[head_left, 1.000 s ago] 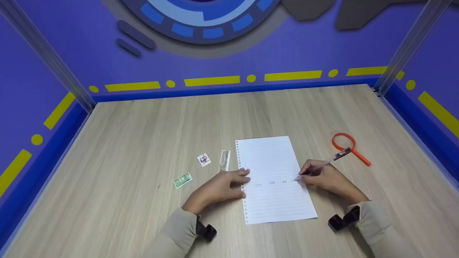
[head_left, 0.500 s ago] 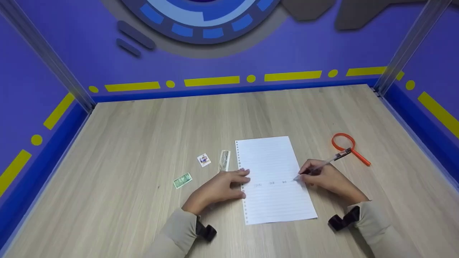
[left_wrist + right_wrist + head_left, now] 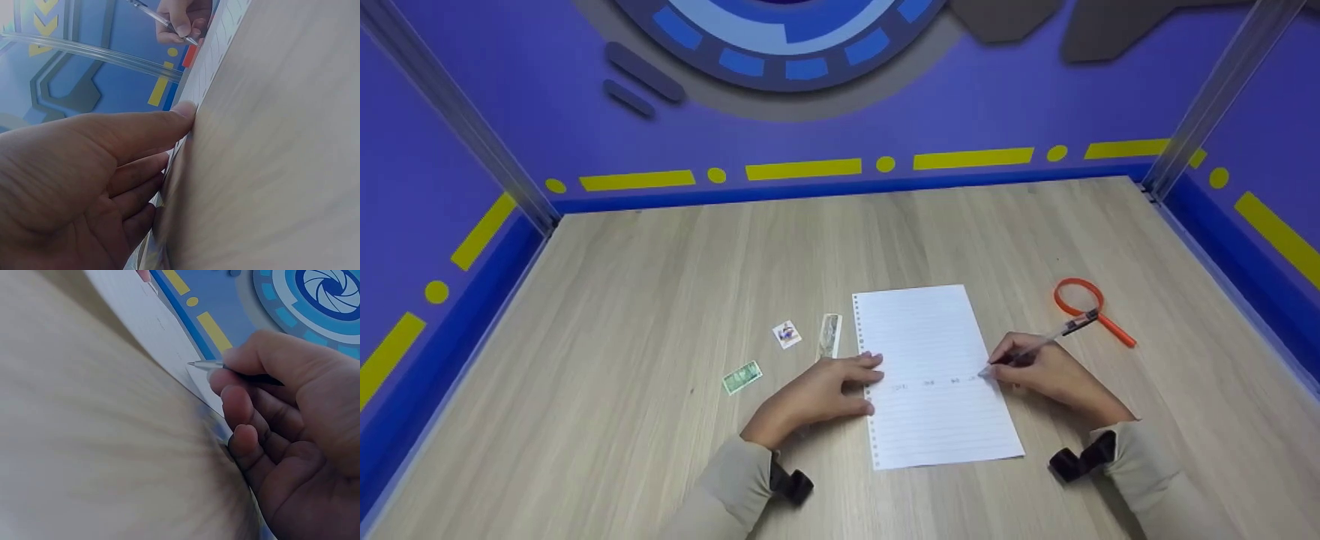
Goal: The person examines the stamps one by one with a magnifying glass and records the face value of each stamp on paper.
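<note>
A sheet of lined paper (image 3: 930, 427) with punched holes along its left edge lies on the table, a row of small handwriting across its middle. My right hand (image 3: 1046, 375) pinches a pen (image 3: 1046, 339) between thumb and fingers, its tip at the right end of that row. In the right wrist view the pen's metal tip (image 3: 203, 364) points at the paper (image 3: 169, 343), and the other fingers are curled beneath. My left hand (image 3: 821, 394) rests on the paper's left margin with fingers spread. From the left wrist, the thumb (image 3: 183, 109) lies on the paper's holed edge.
To the left of the paper lie a green stamp (image 3: 742, 377), a small white stamp with a figure (image 3: 787, 334) and a narrow grey one (image 3: 829, 335), partly behind my left hand. An orange magnifying glass (image 3: 1116, 330) lies at right. Blue walls enclose the table (image 3: 660, 300).
My right hand and the pen have shifted slightly to the right along the written row, where a small mark now shows at its end. The left hand and paper stay in place.
</note>
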### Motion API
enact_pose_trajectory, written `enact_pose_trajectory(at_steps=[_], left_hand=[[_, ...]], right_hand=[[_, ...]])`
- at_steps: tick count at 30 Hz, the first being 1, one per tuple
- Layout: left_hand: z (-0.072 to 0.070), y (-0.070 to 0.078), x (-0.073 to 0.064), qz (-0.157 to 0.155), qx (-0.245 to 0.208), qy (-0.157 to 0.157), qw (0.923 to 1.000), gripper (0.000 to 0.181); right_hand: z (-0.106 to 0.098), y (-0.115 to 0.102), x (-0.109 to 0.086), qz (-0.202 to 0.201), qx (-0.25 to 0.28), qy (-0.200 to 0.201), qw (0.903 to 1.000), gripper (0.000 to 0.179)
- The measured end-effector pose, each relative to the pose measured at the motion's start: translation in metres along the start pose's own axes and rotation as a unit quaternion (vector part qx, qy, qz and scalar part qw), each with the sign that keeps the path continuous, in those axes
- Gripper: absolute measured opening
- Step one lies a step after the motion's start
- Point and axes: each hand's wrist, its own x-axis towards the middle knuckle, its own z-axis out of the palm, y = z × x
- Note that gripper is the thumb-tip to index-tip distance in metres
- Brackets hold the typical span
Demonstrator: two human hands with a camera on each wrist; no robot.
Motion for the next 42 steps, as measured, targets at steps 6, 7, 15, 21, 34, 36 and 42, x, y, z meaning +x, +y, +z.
enact_pose_trajectory(at_steps=[6,7,15,21,34,36,42], left_hand=[[-0.0004,0.0001,-0.0006,-0.002,-0.002,-0.001,1.0,0.049],[-0.0004,0.0002,-0.0004,-0.004,-0.003,-0.001,1.0,0.049],[0.0003,0.0011,0.0008,0.0,0.007,-0.001,1.0,0.048],[0.0005,0.002,0.0008,-0.011,0.004,-0.003,0.9999,0.048],[-0.0003,0.0033,-0.0004,-0.012,0.007,-0.005,0.9999,0.048],[-0.0003,0.0032,-0.0002,-0.012,0.006,-0.005,0.9999,0.048],[-0.0004,0.0024,0.0002,-0.013,0.002,-0.006,0.9999,0.048]], right_hand=[[-0.0002,0.0019,0.0007,-0.007,-0.01,-0.004,0.9999,0.017],[-0.0002,0.0021,0.0006,-0.006,-0.013,-0.003,0.9999,0.017],[-0.0005,0.0034,0.0011,-0.004,-0.01,-0.001,0.9999,0.017],[-0.0002,0.0019,0.0015,-0.009,0.001,-0.004,1.0,0.017],[-0.0001,0.0007,0.0008,-0.006,-0.002,-0.004,1.0,0.017],[-0.0002,0.001,0.0009,-0.008,-0.004,-0.004,1.0,0.016],[0.0,0.0018,0.0006,-0.009,-0.006,-0.012,0.9999,0.014]])
